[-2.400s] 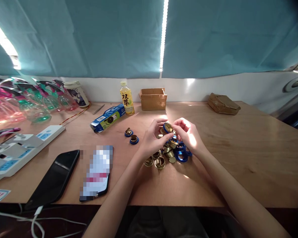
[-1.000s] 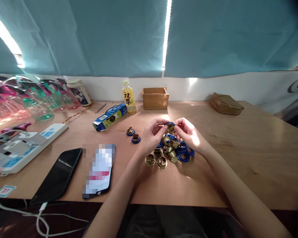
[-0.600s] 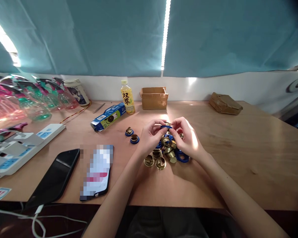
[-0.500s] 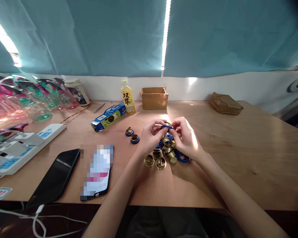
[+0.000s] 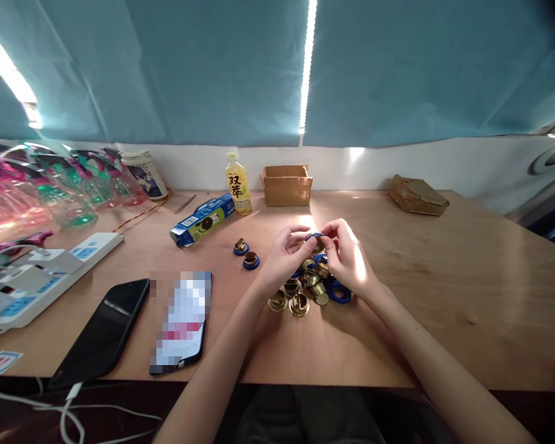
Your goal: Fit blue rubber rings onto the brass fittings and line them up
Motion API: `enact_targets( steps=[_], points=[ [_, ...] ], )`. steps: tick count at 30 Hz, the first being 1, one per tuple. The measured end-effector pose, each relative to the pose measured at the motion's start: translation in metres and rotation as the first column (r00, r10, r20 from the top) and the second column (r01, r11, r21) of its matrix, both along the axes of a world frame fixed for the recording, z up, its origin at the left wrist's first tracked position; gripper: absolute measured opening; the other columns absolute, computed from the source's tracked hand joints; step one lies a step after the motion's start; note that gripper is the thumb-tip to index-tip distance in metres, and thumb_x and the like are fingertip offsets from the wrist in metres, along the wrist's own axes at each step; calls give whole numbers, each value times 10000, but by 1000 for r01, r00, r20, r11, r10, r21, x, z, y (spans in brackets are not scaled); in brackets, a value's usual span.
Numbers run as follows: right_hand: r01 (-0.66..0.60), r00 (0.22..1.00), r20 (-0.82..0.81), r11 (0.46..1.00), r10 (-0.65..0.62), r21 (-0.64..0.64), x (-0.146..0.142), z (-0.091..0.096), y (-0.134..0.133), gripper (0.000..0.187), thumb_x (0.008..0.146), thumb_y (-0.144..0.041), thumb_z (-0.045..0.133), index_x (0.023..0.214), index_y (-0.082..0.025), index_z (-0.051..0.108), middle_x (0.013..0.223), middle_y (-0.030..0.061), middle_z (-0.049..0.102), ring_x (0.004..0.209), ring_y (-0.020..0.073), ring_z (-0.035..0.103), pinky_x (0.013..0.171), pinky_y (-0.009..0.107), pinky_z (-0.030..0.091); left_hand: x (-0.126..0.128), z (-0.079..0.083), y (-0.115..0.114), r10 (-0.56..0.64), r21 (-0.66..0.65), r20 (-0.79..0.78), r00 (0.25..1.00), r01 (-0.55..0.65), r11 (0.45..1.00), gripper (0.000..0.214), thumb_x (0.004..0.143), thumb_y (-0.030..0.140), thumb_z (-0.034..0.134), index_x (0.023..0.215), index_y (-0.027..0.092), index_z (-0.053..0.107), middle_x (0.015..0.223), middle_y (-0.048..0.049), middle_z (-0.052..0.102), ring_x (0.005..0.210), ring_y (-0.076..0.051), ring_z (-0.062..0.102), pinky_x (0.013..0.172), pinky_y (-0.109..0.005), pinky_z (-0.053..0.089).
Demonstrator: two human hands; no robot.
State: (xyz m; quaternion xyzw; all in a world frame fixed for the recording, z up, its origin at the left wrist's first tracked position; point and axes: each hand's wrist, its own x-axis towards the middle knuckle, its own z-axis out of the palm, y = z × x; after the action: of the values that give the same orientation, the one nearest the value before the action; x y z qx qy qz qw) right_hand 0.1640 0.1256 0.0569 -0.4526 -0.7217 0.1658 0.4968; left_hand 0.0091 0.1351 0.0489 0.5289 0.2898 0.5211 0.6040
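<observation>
head: held cap (image 5: pixel 319 245) shiny gold, blue ring (image 5: pixel 313 235) at edge.

A shiny brass-coloured piece (image 5: pixel 319 245) with a blue ring (image 5: pixel 313 235) at its rim is pinched between the fingers (image 5: pixel 309 245) just right of the frame's centre, partly hidden from where I stand. Below it, bare brass pieces (image 5: pixel 315 285) and loose blue rings (image 5: pixel 339 293) lie jumbled on the tabletop (image 5: pixel 444 308), three hollow pieces facing up at lower left. Two ringed pieces (image 5: pixel 251 259) sit near each other, left of the heap.
</observation>
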Motion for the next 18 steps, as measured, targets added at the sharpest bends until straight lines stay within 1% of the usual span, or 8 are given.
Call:
enact_targets(
  steps=[1, 3, 6, 9, 11, 13, 18],
  points=[
    [-1, 1000, -11, 1000, 1, -7, 0, 0, 0, 39, 941, -228, 467, 909, -232, 445, 865, 47, 560, 776, 205, 588, 717, 366, 489, 0, 0, 0, -23, -27, 8, 1000, 23, 999, 379, 831, 385, 748, 1104, 176, 588, 1017, -90, 729, 954, -210, 709, 910, -421, 553],
    [-4, 999, -36, 1000, 3, -24, -1, 0, 0, 45, 949, -242, 465, 907, -229, 452, 855, 45, 555, 766, 202, 582, 701, 360, 486, -1, 1, 1, -68, -75, 26, 997, 70, 995, 372, 843, 426, 727, 1084, 164, 620, 965, -84, 738, 938, -213, 715, 927, -425, 549],
    [-18, 997, -78, 998, 13, -67, -2, -1, -1, 41, 954, -252, 465, 926, -222, 464, 852, 43, 553, 732, 191, 579, 655, 342, 487, -3, 4, 2, -136, -137, 56, 989, 142, 980, 342, 831, 449, 732, 983, 148, 672, 979, -87, 737, 950, -213, 710, 936, -391, 545],
    [-17, 998, -68, 999, 14, -47, -3, -2, -1, 23, 947, -236, 474, 933, -218, 467, 839, 38, 556, 714, 187, 582, 648, 342, 494, -5, 8, 1, -184, -203, 80, 980, 197, 959, 346, 821, 433, 746, 953, 119, 686, 973, -108, 736, 902, -210, 717, 881, -359, 555],
    [-11, 999, -47, 1000, 11, 3, -4, -3, -1, 17, 940, -212, 478, 946, -217, 463, 850, 38, 560, 713, 181, 584, 656, 342, 499, -6, 10, 0, -178, -236, 103, 979, 197, 952, 349, 825, 411, 748, 985, 109, 676, 965, -110, 734, 846, -195, 723, 857, -349, 554],
    [-15, 999, -40, 998, 17, 54, -4, -4, -1, 54, 935, -187, 475, 973, -219, 453, 880, 39, 556, 715, 171, 580, 654, 334, 504, -6, 11, -2, -154, -251, 136, 979, 184, 950, 355, 818, 381, 761, 1022, 108, 661, 967, -107, 733, 813, -183, 724, 863, -351, 548],
    [-46, 999, -9, 985, 48, 169, -5, -3, 0, 142, 910, -117, 476, 988, -229, 437, 918, 43, 518, 773, 173, 555, 660, 323, 512, -6, 13, -1, -48, -253, 208, 977, 102, 962, 378, 758, 251, 823, 1056, 121, 632, 959, -92, 737, 868, -174, 719, 919, -336, 516]
  ],
)
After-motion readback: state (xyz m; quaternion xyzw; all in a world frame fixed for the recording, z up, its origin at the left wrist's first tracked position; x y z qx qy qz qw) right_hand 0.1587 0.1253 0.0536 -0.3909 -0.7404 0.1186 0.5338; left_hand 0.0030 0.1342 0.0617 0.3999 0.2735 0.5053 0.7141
